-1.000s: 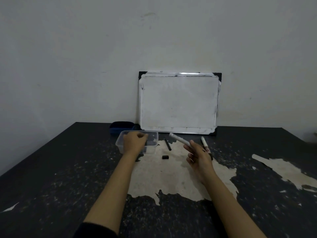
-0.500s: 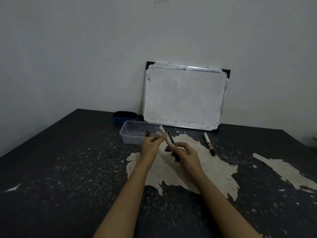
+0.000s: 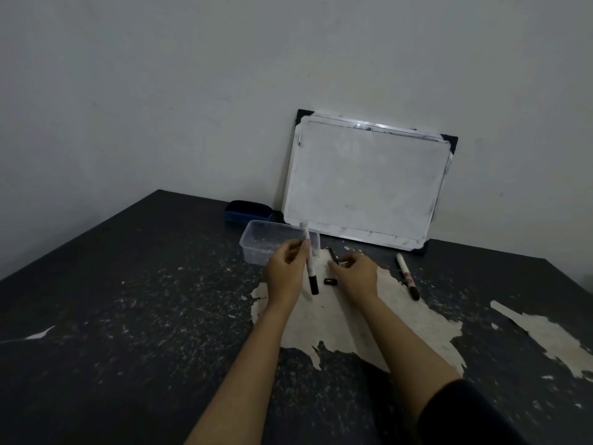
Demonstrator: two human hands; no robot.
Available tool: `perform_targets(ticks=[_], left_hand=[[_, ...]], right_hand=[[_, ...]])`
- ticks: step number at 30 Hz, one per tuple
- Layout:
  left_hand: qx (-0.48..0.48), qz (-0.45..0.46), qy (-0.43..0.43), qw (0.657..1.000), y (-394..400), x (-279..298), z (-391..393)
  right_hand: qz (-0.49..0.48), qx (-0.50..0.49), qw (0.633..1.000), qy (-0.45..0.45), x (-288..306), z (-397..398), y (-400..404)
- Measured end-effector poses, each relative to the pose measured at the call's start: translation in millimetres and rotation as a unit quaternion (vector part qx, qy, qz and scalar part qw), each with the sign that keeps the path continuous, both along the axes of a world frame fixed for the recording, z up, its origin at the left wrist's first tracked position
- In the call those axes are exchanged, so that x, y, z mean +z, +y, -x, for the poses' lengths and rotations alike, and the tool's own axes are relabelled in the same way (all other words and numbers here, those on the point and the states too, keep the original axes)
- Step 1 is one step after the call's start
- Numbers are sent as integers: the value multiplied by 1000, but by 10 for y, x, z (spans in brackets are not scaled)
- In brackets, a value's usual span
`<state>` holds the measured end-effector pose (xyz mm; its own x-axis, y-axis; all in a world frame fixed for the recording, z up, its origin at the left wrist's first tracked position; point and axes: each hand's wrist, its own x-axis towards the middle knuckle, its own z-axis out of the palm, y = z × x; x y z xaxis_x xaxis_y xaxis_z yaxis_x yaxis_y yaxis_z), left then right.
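My left hand [image 3: 284,273] grips a white marker [image 3: 308,252] near its middle and holds it almost upright above the table, with the black end pointing down. My right hand [image 3: 356,276] hovers just to the right, its fingers loosely curled and holding nothing. Its fingertips are close to a thin black stick [image 3: 333,255] lying on the table. A small black cap [image 3: 330,282] lies between my two hands. Behind my left hand stands a clear plastic container [image 3: 256,242].
A second white marker [image 3: 406,277] lies to the right of my right hand. A whiteboard [image 3: 365,181] leans on the wall at the back, a blue eraser [image 3: 247,211] to its left. The dark table [image 3: 128,316] has peeled pale patches.
The marker has passed from my right hand to my left hand, which left the container to take it. My right hand let go and drew slightly right. The view has shifted left.
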<state>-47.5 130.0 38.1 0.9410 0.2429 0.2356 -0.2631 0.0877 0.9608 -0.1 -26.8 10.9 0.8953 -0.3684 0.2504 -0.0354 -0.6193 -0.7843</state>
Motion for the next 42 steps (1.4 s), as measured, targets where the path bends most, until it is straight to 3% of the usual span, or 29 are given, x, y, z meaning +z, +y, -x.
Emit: perform_targets(ticks=[3, 7, 15, 19, 31, 38, 42], left_hand=[[30, -85, -38, 995, 0, 0, -12], [56, -188, -90, 976, 8, -44, -35], [85, -287, -108, 948, -7, -188, -81], [78, -305, -104, 943, 3, -226, -78], [54, -391, -108, 913, 31, -229, -54], [8, -365, -107, 925, -21, -225, -23], [-6, -336, -95, 937, -24, -236, -37]], right_hand=[[13, -8, 1000, 8, -23, -3, 6], [-71, -20, 996, -50, 22, 166, -42], [-70, 59, 983, -158, 61, 479, -204], [-75, 65, 982, -163, 59, 504, -248], [58, 100, 977, -181, 132, 567, -390], [37, 129, 965, -224, 199, 638, -219], [-52, 152, 963, -216, 236, 701, -92]])
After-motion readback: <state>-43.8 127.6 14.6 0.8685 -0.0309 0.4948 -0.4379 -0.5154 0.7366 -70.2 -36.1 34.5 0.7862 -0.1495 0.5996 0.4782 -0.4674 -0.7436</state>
